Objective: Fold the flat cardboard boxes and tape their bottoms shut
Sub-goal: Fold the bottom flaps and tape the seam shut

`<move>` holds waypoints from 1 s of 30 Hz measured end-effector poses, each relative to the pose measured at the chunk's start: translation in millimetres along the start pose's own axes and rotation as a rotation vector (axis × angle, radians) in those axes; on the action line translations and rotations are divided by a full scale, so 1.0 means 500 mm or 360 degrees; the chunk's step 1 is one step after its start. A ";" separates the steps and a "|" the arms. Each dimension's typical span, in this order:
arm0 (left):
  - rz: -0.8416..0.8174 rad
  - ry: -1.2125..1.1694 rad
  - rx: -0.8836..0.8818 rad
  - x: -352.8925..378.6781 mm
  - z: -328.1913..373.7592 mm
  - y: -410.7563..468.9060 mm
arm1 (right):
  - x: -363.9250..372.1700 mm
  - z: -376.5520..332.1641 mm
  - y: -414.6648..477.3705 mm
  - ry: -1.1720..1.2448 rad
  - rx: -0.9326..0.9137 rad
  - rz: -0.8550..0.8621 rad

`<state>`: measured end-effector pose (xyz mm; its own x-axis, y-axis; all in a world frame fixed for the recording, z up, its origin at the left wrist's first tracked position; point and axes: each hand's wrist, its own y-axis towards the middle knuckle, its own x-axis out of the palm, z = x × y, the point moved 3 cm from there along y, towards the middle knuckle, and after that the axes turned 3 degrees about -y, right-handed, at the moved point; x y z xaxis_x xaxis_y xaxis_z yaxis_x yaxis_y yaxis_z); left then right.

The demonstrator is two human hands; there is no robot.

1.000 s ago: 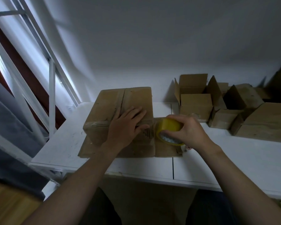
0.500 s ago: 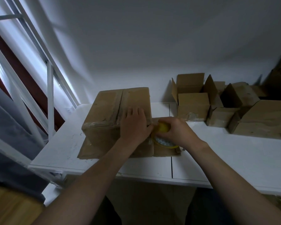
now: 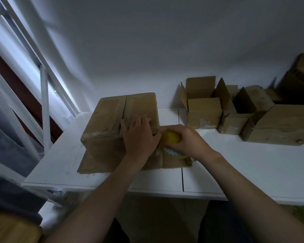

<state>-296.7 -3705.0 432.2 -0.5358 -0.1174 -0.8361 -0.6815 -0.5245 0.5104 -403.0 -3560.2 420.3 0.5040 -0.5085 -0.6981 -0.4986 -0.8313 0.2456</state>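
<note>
two bare hands on one cardboard box [image 3: 109,123], standing bottom-up on the left part of the white counter [image 3: 253,165], with its lower flaps [image 3: 98,163] splayed flat on the counter at the near and right sides. left hand [image 3: 140,137] laid flat on the box top, fingers straight, pressing just right of the centre seam and close to the right edge. right hand [image 3: 189,142] curled round a yellow tape roll [image 3: 170,138], held against the box's right side, touching or nearly touching the left hand, above the splayed right flap. several folded boxes [image 3: 204,111] well apart at the far right of the counter, along the wall [image 3: 147,50], some with flaps standing up. white window frame [image 3: 44,106] at the left, beside the counter. tape along the seam too dim to tell.
</note>
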 end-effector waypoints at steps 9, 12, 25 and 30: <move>0.0170 -0.0441 0.0334 0.003 -0.067 0.005 | 0.012 0.038 -0.030 0.0327 0.0072 -0.0061; 0.0039 -0.0610 0.0368 0.009 -0.119 0.022 | 0.034 0.032 -0.025 0.0308 0.0033 -0.0080; -0.0111 -0.0691 0.0493 -0.011 -0.240 0.074 | 0.115 -0.066 0.016 -0.0080 -0.0143 0.0058; 0.0035 -0.0660 0.0457 0.003 -0.232 0.058 | 0.104 -0.077 0.027 -0.0207 -0.0120 0.0080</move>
<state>-259.4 -3818.0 422.7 -0.6649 0.2496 -0.7040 -0.7461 -0.2656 0.6106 -356.2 -3606.5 413.2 0.3819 -0.5205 -0.7637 -0.4638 -0.8227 0.3288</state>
